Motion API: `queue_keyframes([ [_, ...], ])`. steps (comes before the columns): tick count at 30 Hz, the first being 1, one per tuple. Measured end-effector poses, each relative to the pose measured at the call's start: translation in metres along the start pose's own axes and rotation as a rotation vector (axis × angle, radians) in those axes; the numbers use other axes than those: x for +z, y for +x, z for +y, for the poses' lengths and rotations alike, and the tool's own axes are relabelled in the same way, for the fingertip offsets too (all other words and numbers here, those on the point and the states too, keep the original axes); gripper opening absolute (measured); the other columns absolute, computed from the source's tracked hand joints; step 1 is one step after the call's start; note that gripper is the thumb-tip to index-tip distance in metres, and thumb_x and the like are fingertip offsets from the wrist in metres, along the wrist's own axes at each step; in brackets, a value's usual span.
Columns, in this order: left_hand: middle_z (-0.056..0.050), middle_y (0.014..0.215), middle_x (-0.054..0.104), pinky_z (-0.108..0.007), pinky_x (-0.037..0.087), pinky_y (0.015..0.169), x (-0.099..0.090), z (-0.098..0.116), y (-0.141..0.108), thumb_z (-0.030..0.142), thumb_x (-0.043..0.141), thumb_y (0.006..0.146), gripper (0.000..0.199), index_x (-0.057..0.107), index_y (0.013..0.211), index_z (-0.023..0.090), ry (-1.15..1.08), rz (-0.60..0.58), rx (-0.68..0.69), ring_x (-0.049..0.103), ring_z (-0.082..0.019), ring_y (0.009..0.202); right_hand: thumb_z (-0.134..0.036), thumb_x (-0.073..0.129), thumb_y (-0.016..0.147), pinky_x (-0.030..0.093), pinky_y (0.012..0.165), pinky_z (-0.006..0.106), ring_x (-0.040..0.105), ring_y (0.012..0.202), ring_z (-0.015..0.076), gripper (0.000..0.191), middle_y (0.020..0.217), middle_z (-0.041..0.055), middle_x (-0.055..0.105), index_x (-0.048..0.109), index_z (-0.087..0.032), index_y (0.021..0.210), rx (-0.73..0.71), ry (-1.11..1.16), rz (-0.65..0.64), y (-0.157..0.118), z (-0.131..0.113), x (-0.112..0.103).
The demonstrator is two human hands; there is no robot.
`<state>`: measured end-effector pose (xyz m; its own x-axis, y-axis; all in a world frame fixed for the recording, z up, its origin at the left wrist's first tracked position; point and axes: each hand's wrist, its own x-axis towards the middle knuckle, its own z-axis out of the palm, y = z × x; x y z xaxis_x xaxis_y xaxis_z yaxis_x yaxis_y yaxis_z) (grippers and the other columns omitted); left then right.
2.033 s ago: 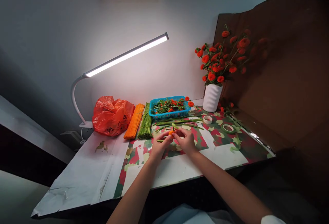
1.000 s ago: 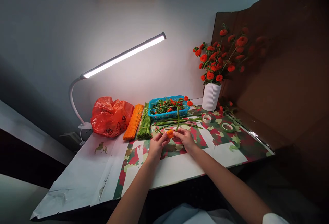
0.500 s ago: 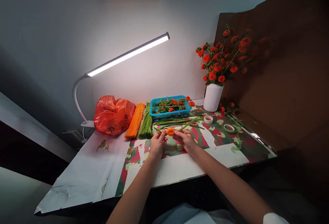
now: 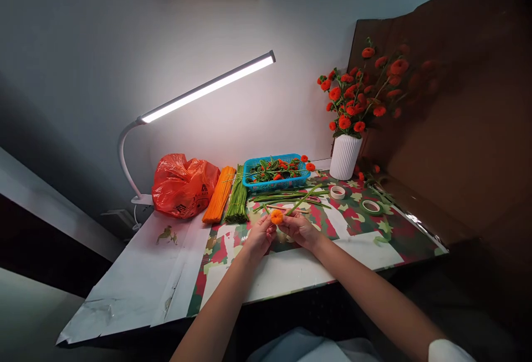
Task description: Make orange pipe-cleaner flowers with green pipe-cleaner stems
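A small orange pipe-cleaner flower (image 4: 276, 217) is held between my two hands just above the table. My left hand (image 4: 260, 235) pinches it from the left with curled fingers. From the other side, the fingers of my right hand (image 4: 303, 230) close on it. A green pipe cleaner (image 4: 301, 200) slants up and away from my right fingertips, and another short green end (image 4: 266, 208) shows near the left ones. How these green pieces join the flower is hidden by my fingers. Loose green stems (image 4: 286, 197) and a thin pinkish stick (image 4: 286, 208) lie just beyond my hands.
Bundled orange (image 4: 219, 195) and green pipe cleaners (image 4: 236, 198) lie left of a blue basket (image 4: 278, 185) of flowers and leaves. A red bag (image 4: 183, 187) and lamp (image 4: 208, 87) stand left. Right are white tape (image 4: 337, 192), green tape (image 4: 371, 207) and a white vase (image 4: 346, 157) of flowers.
My hands have drawn closer together and slightly lower. The orange flower has turned and faces me less flatly, and the green pipe cleaner now points up more steeply.
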<state>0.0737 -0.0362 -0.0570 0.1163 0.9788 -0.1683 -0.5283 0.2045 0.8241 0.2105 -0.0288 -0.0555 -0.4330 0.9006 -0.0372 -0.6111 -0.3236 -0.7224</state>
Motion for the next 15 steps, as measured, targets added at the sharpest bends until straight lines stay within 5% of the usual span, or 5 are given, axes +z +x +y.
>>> queue_keyframes([
  [15, 0.009, 0.044, 0.044, -0.012, 0.025, 0.033, -0.0021, -0.0058, -0.0045, 0.032, 0.082, 0.052, 0.033, 0.057, 0.065, 0.014, 0.004, -0.019, -0.037, 0.032, 0.000, 0.033, -0.028, 0.081, 0.062, 0.053, 0.070, 0.030, 0.066, 0.066, 0.0151, 0.023, 0.072, 0.0000, 0.068, 0.064, -0.017, 0.074, -0.077, -0.197, -0.241, -0.0091, -0.0046, 0.0063],
])
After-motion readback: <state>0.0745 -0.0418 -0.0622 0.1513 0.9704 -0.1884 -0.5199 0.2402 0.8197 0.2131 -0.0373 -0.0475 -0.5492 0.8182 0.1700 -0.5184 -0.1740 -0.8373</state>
